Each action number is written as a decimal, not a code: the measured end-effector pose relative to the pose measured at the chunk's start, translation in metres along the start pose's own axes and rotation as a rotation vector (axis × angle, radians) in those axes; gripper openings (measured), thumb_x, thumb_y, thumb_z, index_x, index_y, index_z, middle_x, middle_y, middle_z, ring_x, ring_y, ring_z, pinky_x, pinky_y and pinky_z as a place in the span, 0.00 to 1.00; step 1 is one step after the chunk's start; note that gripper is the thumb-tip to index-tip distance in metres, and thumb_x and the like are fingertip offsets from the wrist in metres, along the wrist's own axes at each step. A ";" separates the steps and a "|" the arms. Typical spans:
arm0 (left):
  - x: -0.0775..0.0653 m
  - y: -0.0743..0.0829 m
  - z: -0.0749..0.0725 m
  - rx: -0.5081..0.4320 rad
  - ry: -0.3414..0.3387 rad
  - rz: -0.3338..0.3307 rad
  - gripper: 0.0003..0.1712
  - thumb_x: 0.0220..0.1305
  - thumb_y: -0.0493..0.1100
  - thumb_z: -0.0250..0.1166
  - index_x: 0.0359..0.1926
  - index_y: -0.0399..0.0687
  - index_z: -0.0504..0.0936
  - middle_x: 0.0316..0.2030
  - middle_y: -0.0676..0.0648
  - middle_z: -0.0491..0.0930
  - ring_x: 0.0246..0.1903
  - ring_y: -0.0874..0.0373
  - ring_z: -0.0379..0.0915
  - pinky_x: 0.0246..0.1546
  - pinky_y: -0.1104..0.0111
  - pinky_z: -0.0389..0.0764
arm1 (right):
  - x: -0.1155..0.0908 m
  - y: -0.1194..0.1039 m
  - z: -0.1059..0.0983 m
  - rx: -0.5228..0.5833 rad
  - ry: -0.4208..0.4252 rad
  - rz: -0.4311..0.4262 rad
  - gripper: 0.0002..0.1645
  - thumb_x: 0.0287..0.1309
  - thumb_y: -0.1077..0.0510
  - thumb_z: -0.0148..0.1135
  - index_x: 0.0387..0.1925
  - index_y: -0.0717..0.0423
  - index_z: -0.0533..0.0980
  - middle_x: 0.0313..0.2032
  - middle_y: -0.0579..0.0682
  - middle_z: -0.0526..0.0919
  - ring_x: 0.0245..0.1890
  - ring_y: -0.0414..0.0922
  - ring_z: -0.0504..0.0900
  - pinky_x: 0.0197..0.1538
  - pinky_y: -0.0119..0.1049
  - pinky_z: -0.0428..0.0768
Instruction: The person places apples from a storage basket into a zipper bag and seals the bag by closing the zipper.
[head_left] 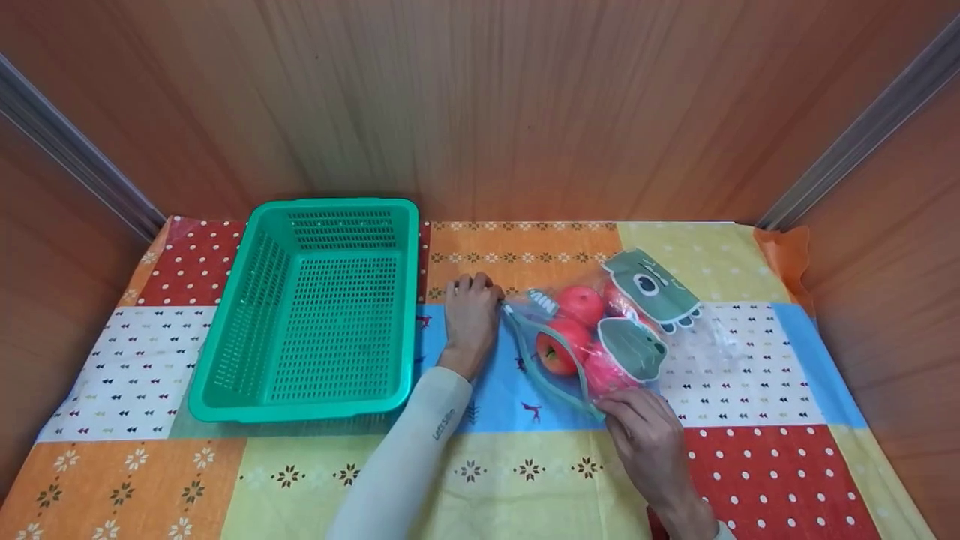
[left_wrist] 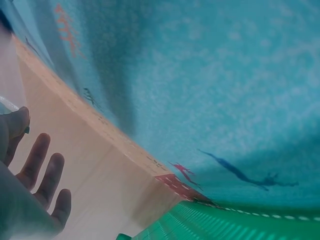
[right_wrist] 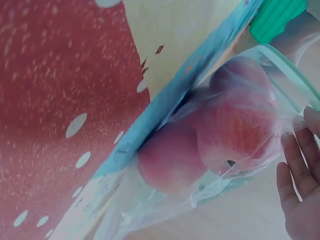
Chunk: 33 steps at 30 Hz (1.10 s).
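Observation:
A clear zip bag (head_left: 632, 349) with a green cartoon print lies on its side, its green-edged mouth gaping toward the left. Several red apples (head_left: 561, 346) are inside, bunched near the opening. At the mouth's far corner my left hand (head_left: 471, 319) pinches the rim between thumb and forefinger; the left wrist view shows its other fingers (left_wrist: 42, 160) spread. My right hand (head_left: 649, 442) pinches the near corner of the mouth. In the right wrist view the apples (right_wrist: 235, 125) press against the film beside that hand (right_wrist: 305, 170).
A green slotted plastic basket (head_left: 409, 315) stands to the left, close to my left forearm. Beneath everything is a patchwork-print tablecloth (head_left: 525, 480). A wood-grain panel (head_left: 480, 112) rises behind, with side panels at left and right.

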<state>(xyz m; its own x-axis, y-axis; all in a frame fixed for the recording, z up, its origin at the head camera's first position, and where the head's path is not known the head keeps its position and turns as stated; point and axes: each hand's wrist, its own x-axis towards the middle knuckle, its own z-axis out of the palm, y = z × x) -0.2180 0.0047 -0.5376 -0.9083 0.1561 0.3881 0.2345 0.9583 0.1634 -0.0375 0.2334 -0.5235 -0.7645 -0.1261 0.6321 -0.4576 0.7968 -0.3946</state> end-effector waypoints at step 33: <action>-0.003 0.015 -0.034 -0.112 0.132 0.022 0.08 0.70 0.49 0.72 0.44 0.55 0.95 0.48 0.51 0.86 0.49 0.52 0.78 0.54 0.59 0.76 | 0.015 0.015 -0.037 -0.005 0.156 0.079 0.22 0.45 0.80 0.78 0.43 0.63 0.89 0.40 0.56 0.91 0.45 0.52 0.87 0.64 0.18 0.70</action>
<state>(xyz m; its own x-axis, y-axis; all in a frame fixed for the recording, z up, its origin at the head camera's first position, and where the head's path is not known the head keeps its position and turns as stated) -0.2000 0.0106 -0.5051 -0.8509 0.1368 0.5072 0.2977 0.9211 0.2509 -0.0391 0.2652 -0.4948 -0.7184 0.0298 0.6950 -0.3962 0.8036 -0.4440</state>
